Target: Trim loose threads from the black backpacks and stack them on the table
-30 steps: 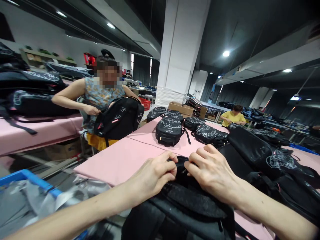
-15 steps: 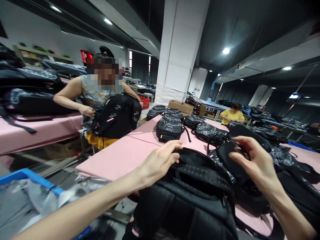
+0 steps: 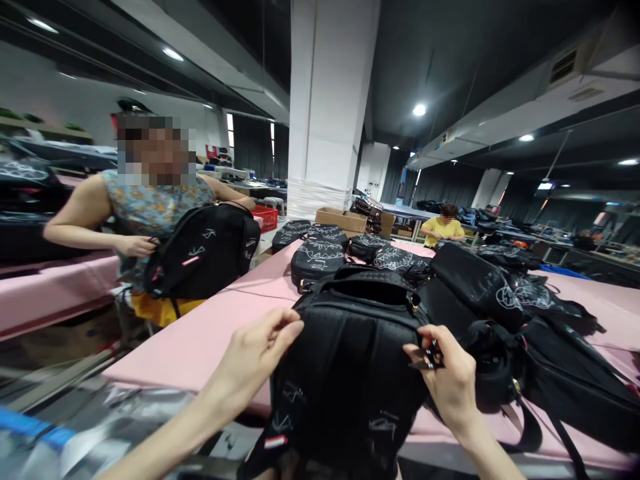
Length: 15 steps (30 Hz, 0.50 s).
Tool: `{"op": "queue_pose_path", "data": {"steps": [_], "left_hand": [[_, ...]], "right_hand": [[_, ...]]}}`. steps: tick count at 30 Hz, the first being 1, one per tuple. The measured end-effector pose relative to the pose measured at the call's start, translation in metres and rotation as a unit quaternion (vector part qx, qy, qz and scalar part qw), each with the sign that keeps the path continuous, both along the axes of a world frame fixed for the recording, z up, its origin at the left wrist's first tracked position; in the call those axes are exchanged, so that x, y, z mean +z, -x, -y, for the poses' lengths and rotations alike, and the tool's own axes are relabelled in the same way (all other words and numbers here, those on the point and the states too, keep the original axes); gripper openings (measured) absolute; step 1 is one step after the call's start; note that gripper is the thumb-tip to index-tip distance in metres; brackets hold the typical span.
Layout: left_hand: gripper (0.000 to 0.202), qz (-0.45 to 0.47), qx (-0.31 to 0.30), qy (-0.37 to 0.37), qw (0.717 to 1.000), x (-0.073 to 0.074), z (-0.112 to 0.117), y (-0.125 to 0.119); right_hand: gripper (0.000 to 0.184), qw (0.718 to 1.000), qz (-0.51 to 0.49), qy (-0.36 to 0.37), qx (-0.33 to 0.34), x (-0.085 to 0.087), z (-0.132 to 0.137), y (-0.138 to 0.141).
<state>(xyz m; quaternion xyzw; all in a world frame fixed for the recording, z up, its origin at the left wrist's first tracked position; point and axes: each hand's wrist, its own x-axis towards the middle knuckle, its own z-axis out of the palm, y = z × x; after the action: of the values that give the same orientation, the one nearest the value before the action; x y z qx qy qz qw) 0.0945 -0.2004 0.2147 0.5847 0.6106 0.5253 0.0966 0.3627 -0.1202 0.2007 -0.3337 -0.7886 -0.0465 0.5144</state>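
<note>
A black backpack (image 3: pixel 345 353) stands upright before me at the table edge, its back panel and straps towards me and its top opening gaping. My left hand (image 3: pixel 263 340) is closed at the upper left edge of the backpack, thumb and fingers pinched on its side. At the upper right edge, my right hand (image 3: pixel 447 367) has small dark thread snips (image 3: pixel 427 358) in its palm, blades pointing left. The fingertips of that hand also touch the bag's edge near the zipper. White scribbled prints and a red-white tag show low on the bag.
Several black backpacks (image 3: pixel 320 260) lie on the pink table (image 3: pixel 200 340) ahead and to the right. At left, a co-worker (image 3: pixel 155 193) handles another black backpack (image 3: pixel 205 250). Farther back sits a person in yellow (image 3: pixel 443 230). A blue crate (image 3: pixel 35 427) is at lower left.
Both hands have come down to the sides of the backpack, whose back panel now stands more upright. My right hand moved left onto its edge. The view has swung right.
</note>
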Motion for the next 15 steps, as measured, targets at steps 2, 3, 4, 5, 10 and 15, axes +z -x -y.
{"op": "queue_pose_path", "data": {"steps": [2,3,4,5,10,15], "left_hand": [[0.031,0.077,-0.023,0.042,0.996,-0.012,0.011,-0.01],[0.032,0.135,-0.051,0.068,0.987,-0.015,0.013,-0.016],[0.033,0.197,-0.086,0.094,0.972,-0.017,0.013,-0.021],[0.033,0.254,-0.123,0.115,0.953,-0.017,0.012,-0.025],[0.027,0.374,-0.218,0.11,0.895,-0.009,0.011,-0.038],[0.032,0.429,-0.244,0.202,0.846,0.0,0.019,-0.043]], "right_hand": [[0.011,1.0,-0.007,0.0,-0.001,-0.001,-0.001,-0.004],[0.012,1.0,-0.01,0.007,-0.003,-0.002,0.0,-0.006],[0.012,1.0,-0.016,0.018,-0.006,-0.004,0.003,-0.008],[0.013,0.999,-0.021,0.034,-0.009,-0.006,0.008,-0.011],[0.02,0.974,-0.034,0.223,0.028,-0.022,0.043,-0.023],[0.031,0.894,-0.174,0.379,0.162,-0.018,0.05,-0.019]]}}
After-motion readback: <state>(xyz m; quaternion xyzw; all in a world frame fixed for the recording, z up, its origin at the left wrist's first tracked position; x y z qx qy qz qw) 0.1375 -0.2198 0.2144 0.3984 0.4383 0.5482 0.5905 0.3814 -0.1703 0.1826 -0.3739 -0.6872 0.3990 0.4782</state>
